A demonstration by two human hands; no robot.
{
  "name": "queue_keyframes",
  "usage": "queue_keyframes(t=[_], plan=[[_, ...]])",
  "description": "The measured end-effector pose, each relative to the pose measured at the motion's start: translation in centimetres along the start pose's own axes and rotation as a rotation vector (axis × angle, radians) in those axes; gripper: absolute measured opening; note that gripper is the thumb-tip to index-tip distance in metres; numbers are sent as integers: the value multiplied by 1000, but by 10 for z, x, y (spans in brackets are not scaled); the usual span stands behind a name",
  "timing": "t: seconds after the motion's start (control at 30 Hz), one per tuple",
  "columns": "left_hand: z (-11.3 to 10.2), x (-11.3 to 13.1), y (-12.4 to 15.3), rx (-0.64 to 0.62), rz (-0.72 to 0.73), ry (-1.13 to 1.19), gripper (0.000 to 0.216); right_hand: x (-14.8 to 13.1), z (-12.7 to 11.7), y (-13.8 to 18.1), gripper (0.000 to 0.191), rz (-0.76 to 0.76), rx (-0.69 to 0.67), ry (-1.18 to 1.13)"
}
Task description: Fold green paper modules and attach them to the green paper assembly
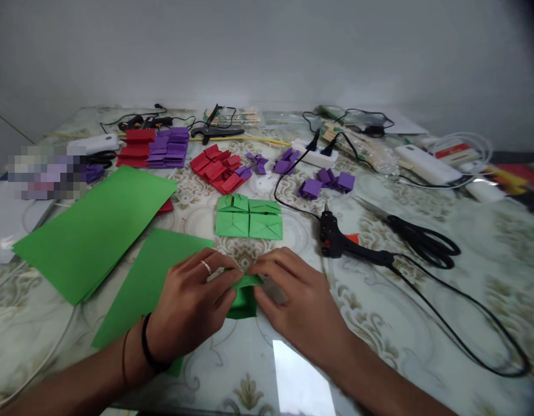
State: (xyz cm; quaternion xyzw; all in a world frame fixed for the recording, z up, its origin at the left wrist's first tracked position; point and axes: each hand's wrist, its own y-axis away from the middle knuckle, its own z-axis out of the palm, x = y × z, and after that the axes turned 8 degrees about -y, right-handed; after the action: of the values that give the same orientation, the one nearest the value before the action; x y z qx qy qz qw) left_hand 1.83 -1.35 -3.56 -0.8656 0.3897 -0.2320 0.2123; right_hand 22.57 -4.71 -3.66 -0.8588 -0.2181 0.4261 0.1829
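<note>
Between my two hands is a small piece of folded green paper (243, 303), its upper edge pinched by the fingers of both. My left hand (201, 297), with a ring and a dark wristband, is closed on its left side. On its right side my right hand (293, 289) grips it with bent fingers. Just beyond, a block of folded green paper units (249, 218) lies flat on the table. A green paper sheet (149, 271) reaches under my left forearm, and a stack of larger green sheets (97, 231) is farther left.
A black hot glue gun (336, 234) and black scissors (410, 228) lie on the right, with a looping cord. Red folded papers (217, 167), purple pieces (325, 182) and a white power strip (314, 153) are farther back on the patterned table (379, 341).
</note>
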Motion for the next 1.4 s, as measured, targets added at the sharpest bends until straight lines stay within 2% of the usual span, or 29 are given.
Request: queue_keyframes(t=[0.23,0.47,0.57,0.9,0.97,1.13,1.27,1.4], plan=[[0,-1,0,13,38,43,18,-3,-2,0,25,-155,-36,133],[0,-1,-1,-30,17,72,12,-1,1,1,27,-146,-85,201],[-4,-1,-4,-48,8,61,19,0,0,0,26,-133,-118,189],[-6,-1,-6,-75,-79,163,20,0,-6,0,29,-153,-109,141],[-6,-3,-5,-86,-145,237,16,3,-7,-1,26,-142,-76,124],[-14,-12,-8,-219,-361,556,37,10,-10,-5,15,-27,96,-42],[-17,-16,-9,-325,-395,780,42,13,-12,-8,15,27,151,-144],[-12,-14,-8,-303,-427,941,48,11,-12,-9,14,25,131,-248]])
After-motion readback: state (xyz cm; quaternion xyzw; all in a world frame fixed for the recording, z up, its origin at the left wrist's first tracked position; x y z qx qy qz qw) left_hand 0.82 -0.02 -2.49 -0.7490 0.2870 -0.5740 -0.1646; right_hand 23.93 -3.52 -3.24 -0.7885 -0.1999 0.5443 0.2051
